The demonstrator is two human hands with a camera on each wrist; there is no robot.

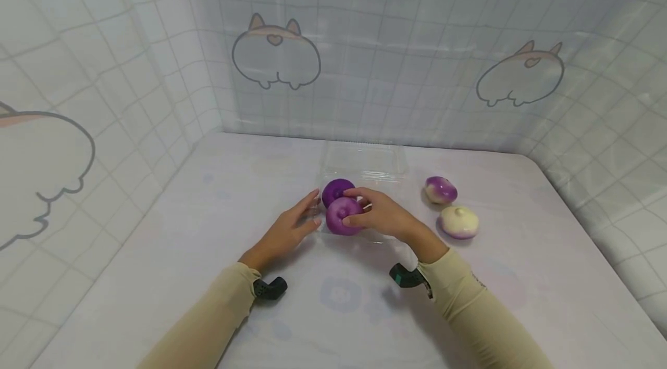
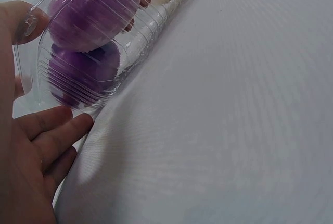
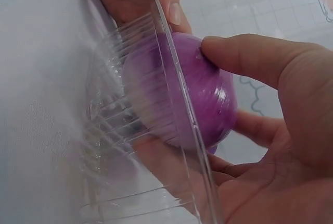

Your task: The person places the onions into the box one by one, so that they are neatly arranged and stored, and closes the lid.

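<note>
A clear plastic clamshell box (image 1: 380,236) lies with its lid (image 1: 365,157) folded back. My right hand (image 1: 385,215) holds a purple turnip (image 1: 340,223), paler toward its lower end, with thumb and fingers round it. In the right wrist view this turnip (image 3: 208,99) sits partly below the box rim (image 3: 182,88). A darker purple round vegetable (image 1: 333,188) lies behind it inside the box. At the box's left side is my left hand (image 1: 286,233), fingers loosely extended. The left wrist view shows its thumb (image 2: 28,21) at the rim and its fingertips (image 2: 83,122) near the base.
Right of the box are a purple-and-white turnip (image 1: 440,190) and a cream one with a purple underside (image 1: 458,222). The table (image 1: 333,322) has a pale patterned cover. Tiled-pattern sheets (image 1: 396,56) rise at the back and both sides.
</note>
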